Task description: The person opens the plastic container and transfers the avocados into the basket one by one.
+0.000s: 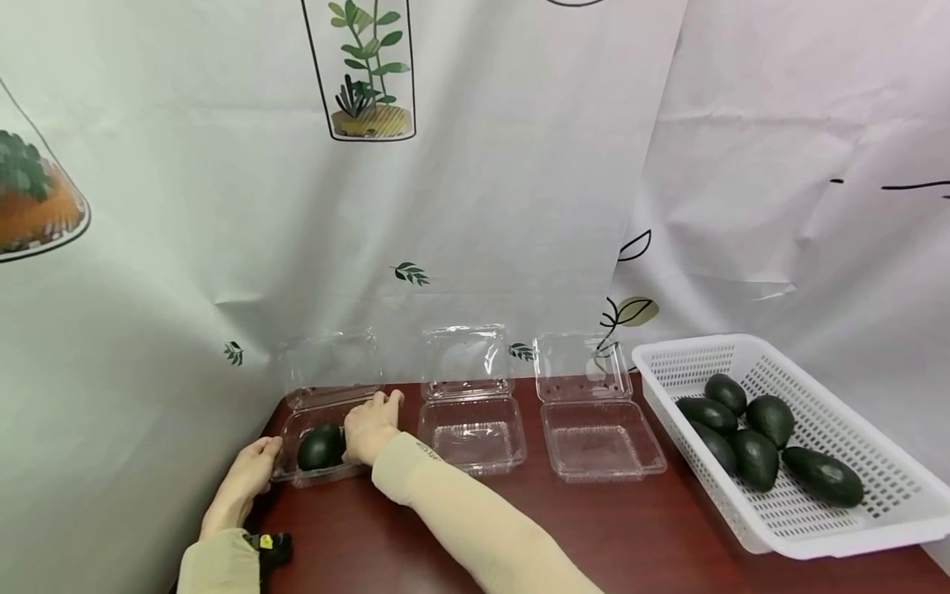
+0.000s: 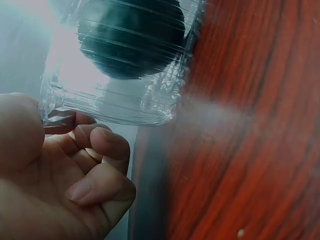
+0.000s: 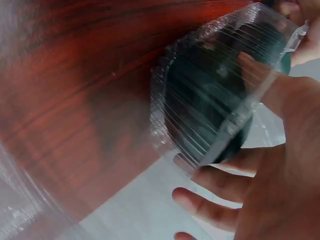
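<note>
At the far left of the table, a clear plastic clamshell container [image 1: 297, 477] stands with its lid up. A dark green avocado [image 1: 321, 447] lies inside. My left hand [image 1: 248, 474] pinches the container's left edge; in the left wrist view, thumb and fingers [image 2: 107, 142] meet at its corner. My right hand [image 1: 371, 429] reaches into the container's right side. The right wrist view shows its thumb and fingers [image 3: 225, 182] around an avocado [image 3: 205, 100], seen through the ribbed plastic, with more dark green [image 3: 265, 42] beyond it. The head view mostly hides this held avocado.
Two more open clear containers, a middle one [image 1: 475, 464] and a right one [image 1: 604, 472], stand in a row. A white perforated basket [image 1: 839, 412] at the right holds several avocados [image 1: 772, 421]. A printed white curtain [image 1: 482, 206] hangs behind the reddish-brown table [image 1: 594, 536].
</note>
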The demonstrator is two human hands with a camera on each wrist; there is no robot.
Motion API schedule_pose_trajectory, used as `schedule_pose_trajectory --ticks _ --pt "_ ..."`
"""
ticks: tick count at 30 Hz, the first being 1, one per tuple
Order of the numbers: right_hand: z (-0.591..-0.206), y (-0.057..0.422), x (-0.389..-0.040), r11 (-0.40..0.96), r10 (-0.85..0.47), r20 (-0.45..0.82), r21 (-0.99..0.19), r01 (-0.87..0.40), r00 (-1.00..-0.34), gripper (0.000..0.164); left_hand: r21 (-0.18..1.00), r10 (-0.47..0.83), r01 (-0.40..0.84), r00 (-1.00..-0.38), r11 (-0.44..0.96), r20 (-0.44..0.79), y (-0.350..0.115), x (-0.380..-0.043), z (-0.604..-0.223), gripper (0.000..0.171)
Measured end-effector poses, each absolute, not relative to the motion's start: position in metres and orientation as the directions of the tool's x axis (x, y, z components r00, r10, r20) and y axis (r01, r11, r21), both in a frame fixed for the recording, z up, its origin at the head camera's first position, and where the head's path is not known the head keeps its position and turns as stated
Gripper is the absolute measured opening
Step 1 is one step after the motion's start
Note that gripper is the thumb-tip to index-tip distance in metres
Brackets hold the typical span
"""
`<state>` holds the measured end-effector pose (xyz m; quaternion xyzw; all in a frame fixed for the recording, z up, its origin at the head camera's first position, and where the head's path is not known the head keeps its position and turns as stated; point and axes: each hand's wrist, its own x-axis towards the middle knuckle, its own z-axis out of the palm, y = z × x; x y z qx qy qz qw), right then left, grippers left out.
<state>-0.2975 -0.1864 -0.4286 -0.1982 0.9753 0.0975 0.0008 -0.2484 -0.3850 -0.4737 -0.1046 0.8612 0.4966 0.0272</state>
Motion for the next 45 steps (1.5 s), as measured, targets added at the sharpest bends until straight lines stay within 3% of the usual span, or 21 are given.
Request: schedule_pose_trajectory --ticks 4,7,11,17,23,29,45 --pt "-0.432 -0.185 -0.300 0.918 -0.354 -0.063 0.165 -0.359 -0.933 0.064 0.853 -0.162 -0.208 -0.976 0.478 -0.146 -0.381 -0.250 -0.474 0.034" --pt "-0.436 -0.182 -0.303 0.927 -0.339 -0.062 0.147 -0.345 -0.939 0.062 0.856 -0.155 -0.206 -0.977 0.474 -0.149 -0.378 -0.252 -0.475 0.035" --pt "-0.440 -0.181 -0.304 0.926 -0.354 -0.015 0.137 -0.352 -0.935 0.062 0.850 -0.151 -0.206 -0.977 0.485 -0.151 -0.375 -0.252 -0.475 0.035" --pt "-0.447 -0.180 -0.299 0.910 -0.406 0.075 0.125 -0.395 -0.911 0.078 0.848 -0.152 -0.204 -0.977 0.490 -0.147 -0.373 -0.249 -0.476 0.034" --pt "-0.447 -0.174 -0.294 0.903 -0.429 0.160 0.086 -0.421 -0.889 0.077 0.851 -0.149 -0.209 -0.976 0.482 -0.155 -0.370 -0.248 -0.478 0.034" --pt "-0.424 -0.165 -0.286 0.872 -0.485 0.252 0.072 -0.483 -0.838 0.068 0.848 -0.149 -0.213 -0.976 0.486 -0.160 -0.374 -0.248 -0.478 0.036" --pt "-0.364 -0.115 -0.283 0.817 -0.568 0.357 0.136 -0.561 -0.741 0.072 0.829 -0.145 -0.199 -0.979 0.522 -0.143 -0.382 -0.247 -0.470 0.038"
